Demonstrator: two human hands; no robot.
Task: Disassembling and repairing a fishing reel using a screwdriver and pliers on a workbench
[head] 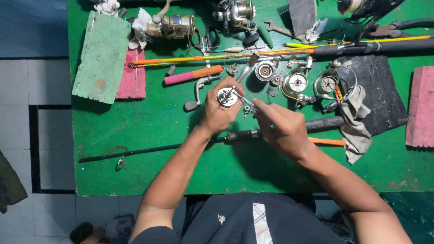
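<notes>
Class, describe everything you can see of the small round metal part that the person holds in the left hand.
The round metal part is silvery and shiny, disc-shaped like a piece of a fishing reel, with a darker centre. It is held above the green table, its round face turned up towards the camera. The left hand grips it from below and the side. A thin metal tool, held by the right hand, reaches across to its centre. Finer details are too small to tell.

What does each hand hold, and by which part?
The left hand clasps a round silver reel part by its rim. The right hand pinches the near end of a thin metal tool.
</notes>
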